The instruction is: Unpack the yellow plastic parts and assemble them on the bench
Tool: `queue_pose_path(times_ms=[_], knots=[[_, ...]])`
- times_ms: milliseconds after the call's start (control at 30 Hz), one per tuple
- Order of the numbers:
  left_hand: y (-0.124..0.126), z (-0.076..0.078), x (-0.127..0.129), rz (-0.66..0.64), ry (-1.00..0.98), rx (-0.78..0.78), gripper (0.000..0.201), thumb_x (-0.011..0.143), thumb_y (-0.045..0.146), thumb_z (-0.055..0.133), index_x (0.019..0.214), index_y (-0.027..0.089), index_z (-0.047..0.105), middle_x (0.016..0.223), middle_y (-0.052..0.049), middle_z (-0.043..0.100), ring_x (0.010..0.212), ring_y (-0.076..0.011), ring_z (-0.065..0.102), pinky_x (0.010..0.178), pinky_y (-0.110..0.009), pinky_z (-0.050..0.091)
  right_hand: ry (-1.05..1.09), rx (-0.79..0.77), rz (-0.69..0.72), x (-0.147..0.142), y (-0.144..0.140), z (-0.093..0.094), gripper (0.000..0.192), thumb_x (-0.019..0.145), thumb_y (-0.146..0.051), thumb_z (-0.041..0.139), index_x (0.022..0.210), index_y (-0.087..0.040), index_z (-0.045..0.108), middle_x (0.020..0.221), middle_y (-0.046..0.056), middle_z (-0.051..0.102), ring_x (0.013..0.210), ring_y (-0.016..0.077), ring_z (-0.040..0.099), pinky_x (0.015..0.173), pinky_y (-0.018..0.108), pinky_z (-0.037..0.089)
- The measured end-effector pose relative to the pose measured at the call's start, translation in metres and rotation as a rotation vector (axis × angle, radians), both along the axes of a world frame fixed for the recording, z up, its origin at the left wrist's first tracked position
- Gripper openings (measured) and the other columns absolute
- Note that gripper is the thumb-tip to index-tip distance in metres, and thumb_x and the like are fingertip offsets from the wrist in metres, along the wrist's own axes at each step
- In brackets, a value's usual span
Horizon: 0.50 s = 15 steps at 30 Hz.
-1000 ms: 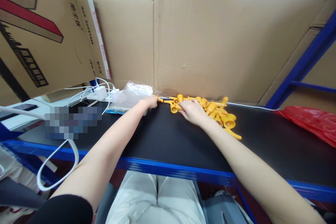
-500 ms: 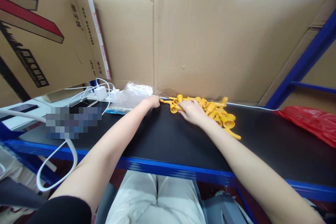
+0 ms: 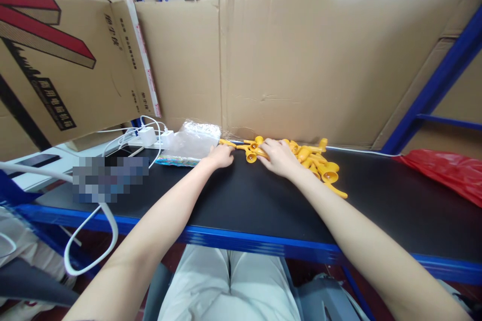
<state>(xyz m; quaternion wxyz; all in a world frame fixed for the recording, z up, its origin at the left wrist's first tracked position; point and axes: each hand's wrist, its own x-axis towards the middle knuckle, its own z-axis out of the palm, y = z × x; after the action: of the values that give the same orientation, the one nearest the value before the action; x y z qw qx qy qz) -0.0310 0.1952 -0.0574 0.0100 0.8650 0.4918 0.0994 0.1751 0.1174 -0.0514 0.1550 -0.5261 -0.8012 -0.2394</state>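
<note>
A big sheet of brown cardboard (image 3: 309, 65) is standing upright along the back of the bench, filling most of the view, and a printed carton (image 3: 56, 60) with red and black markings is leaning in from the upper left. In front of them the black bench top (image 3: 241, 200) with its blue front edge is stretching from side to side, framed on the right by a slanting blue rack post (image 3: 433, 90). A crumpled red plastic bag (image 3: 448, 175) is lying at the far right of the bench, well apart from the hands. At the left a white cable (image 3: 90, 241) is looping down over the front edge, and a white power strip with plugged chargers (image 3: 150, 136) is sitting near the back, just beside a clear plastic bag (image 3: 190, 141) that is lying flat with a colourful strip under its near edge. Against the foot of the cardboard a heap of yellow plastic parts (image 3: 316, 163) is spreading out, funnel-like cups with thin stems, some trailing toward the front. The right hand (image 3: 277, 156) is resting palm down on the left end of that heap, fingers curled over a few pieces, though whether it is actually gripping one I cannot tell. The left hand (image 3: 220, 155) is lying just beside it on the bench, fingers loosely bent, its tips touching a single yellow piece (image 3: 227, 143) at the heap's left tip, next to the clear bag.
</note>
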Motion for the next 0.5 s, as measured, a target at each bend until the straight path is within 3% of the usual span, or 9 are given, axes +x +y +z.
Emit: queue_pose_path(times_ms=[167, 333, 433, 500], knots=[[0.016, -0.014, -0.014, -0.018, -0.036, -0.011, 0.041, 0.084, 0.023, 0.042, 0.121, 0.021, 0.059, 0.132, -0.010, 0.055, 0.122, -0.0279, 0.050, 0.103, -0.049, 0.038, 0.243, 0.230, -0.135, 0.027, 0.005, 0.020, 0.030, 0.088, -0.036, 0.045, 0.103, -0.016, 0.061, 0.102, 0.013, 0.061, 0.098, 0.0268, 0.052, 0.081, 0.037, 0.034], [0.018, -0.015, -0.011, -0.055, -0.055, 0.042, 0.040, 0.084, 0.022, 0.042, 0.118, 0.019, 0.062, 0.129, -0.009, 0.059, 0.121, -0.0275, 0.050, 0.103, -0.047, 0.038, 0.605, 0.548, -0.471, 0.109, 0.008, 0.039, 0.037, 0.085, -0.040, 0.049, 0.108, -0.014, 0.062, 0.108, 0.016, 0.060, 0.103, 0.0281, 0.049, 0.087, 0.040, 0.033], [0.013, -0.014, -0.007, -0.093, -0.067, 0.082, 0.039, 0.084, 0.021, 0.041, 0.116, 0.019, 0.064, 0.127, -0.008, 0.060, 0.121, -0.0266, 0.051, 0.103, -0.046, 0.039, 0.840, 0.622, -0.683, 0.168, 0.011, 0.024, 0.037, 0.081, -0.034, 0.057, 0.111, -0.012, 0.064, 0.112, 0.017, 0.060, 0.106, 0.0260, 0.050, 0.092, 0.038, 0.033], [0.011, -0.013, -0.005, -0.118, -0.077, 0.107, 0.038, 0.085, 0.020, 0.040, 0.113, 0.020, 0.065, 0.125, -0.007, 0.062, 0.119, -0.0251, 0.053, 0.103, -0.044, 0.039, 0.991, 0.551, -0.759, 0.197, 0.012, 0.004, 0.039, 0.081, -0.030, 0.057, 0.114, -0.010, 0.061, 0.112, 0.017, 0.060, 0.101, 0.0224, 0.053, 0.090, 0.033, 0.036]])
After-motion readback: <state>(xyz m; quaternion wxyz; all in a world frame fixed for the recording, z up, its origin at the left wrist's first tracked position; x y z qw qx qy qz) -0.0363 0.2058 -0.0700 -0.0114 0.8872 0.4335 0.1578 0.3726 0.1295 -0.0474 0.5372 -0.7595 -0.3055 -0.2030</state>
